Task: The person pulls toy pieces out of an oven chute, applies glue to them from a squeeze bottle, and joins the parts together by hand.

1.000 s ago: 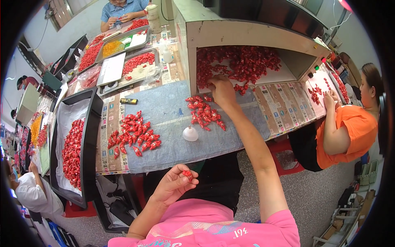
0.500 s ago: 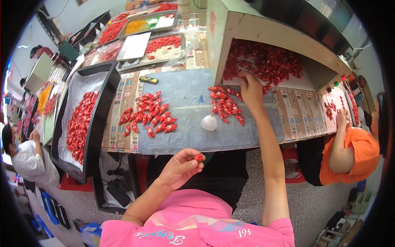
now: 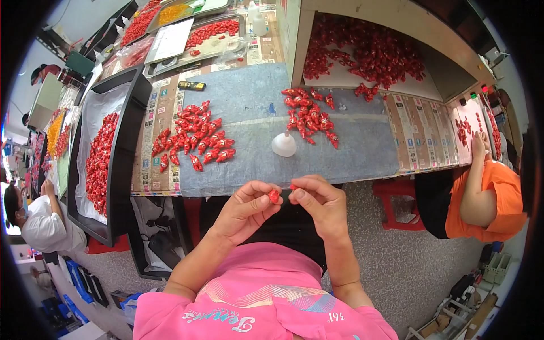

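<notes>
Just in front of the table's near edge, my left hand (image 3: 249,205) pinches a small glossy red piece (image 3: 274,196) between thumb and fingertips. Close beside it, my right hand (image 3: 320,205) pinches another small red piece (image 3: 293,186), mostly covered by the fingers. The two pieces are slightly apart. Beyond my hands stands a white squat bottle with a narrow tip (image 3: 284,145) on a blue-grey cloth (image 3: 243,136). To its left lies a group of red figure-like pieces (image 3: 195,133), and a smaller pile of red pieces (image 3: 310,116) lies just behind and to its right.
An open-fronted box (image 3: 294,42) at the back right holds a heap of red parts. At left is a black tray (image 3: 127,141) of red pieces. Metal trays (image 3: 238,54) stand behind, near a black-and-yellow item (image 3: 191,85). Co-workers sit on both sides, including one in orange (image 3: 487,198).
My right hand has come back from the box to beside my left hand, now with a small red piece. My left hand has risen slightly, still pinching its piece. The view has shifted.
</notes>
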`<state>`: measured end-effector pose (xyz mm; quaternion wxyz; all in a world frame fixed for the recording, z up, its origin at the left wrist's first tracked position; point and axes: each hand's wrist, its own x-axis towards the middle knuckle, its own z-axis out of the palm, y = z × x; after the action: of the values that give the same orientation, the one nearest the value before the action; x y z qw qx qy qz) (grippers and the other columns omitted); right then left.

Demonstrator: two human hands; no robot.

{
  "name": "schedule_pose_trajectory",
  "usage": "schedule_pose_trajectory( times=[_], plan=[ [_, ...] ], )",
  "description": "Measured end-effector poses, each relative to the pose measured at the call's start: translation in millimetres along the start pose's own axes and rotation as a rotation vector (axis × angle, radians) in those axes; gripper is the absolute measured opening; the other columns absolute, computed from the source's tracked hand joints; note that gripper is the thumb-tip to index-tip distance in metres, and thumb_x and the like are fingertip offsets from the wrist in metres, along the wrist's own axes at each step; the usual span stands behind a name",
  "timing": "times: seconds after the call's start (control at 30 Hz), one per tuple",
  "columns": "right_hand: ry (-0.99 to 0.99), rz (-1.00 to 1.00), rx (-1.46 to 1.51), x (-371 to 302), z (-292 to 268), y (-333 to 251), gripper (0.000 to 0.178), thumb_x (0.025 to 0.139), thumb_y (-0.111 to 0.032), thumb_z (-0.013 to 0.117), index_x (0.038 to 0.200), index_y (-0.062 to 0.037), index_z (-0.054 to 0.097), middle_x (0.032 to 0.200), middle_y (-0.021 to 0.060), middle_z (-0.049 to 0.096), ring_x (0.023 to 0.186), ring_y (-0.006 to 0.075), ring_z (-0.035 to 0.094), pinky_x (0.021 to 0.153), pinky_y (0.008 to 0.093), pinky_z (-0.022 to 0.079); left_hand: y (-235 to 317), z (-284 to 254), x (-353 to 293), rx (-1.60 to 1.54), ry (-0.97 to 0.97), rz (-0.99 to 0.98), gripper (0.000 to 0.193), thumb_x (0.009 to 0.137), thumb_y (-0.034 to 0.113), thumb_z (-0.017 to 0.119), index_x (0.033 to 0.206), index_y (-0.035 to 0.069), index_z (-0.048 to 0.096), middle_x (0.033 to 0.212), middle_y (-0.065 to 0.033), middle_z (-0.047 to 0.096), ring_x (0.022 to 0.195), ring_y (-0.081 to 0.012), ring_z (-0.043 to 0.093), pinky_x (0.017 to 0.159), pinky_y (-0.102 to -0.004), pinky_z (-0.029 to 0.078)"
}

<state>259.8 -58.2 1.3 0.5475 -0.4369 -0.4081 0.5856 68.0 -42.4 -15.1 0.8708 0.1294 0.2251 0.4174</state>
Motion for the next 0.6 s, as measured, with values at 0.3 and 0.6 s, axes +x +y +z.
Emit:
schedule_pose_trajectory(
  times=[0.3, 0.6],
  plan=[
    [-0.009, -0.044, -0.05, -12, 5, 4, 0.015, 0.083, -0.003, 0.069, 0.098, 0.0016, 0.067, 0.095, 0.0071, 0.063, 0.082, 0.0116, 0.063, 0.072, 0.0223, 0.051, -3, 7, 2, 0.094, 0.006, -0.012, 0.02, 0.085, 0.002, 0.066, 0.103, 0.007, 0.061, 0.109, -0.0053, 0.062, 0.101, -0.0159, 0.06, 0.09, -0.029, 0.049],
    [0.002, -0.157, -0.217, -16, 2, 2, 0.014, 0.082, -0.005, 0.071, 0.095, 0.0, 0.069, 0.09, 0.007, 0.064, 0.08, 0.012, 0.062, 0.069, 0.0227, 0.05, -7, 4, 2, 0.185, 0.031, 0.042, 0.019, 0.083, 0.0, 0.068, 0.1, 0.006, 0.064, 0.105, -0.0087, 0.064, 0.098, -0.0179, 0.061, 0.087, -0.0312, 0.051]
  ],
)
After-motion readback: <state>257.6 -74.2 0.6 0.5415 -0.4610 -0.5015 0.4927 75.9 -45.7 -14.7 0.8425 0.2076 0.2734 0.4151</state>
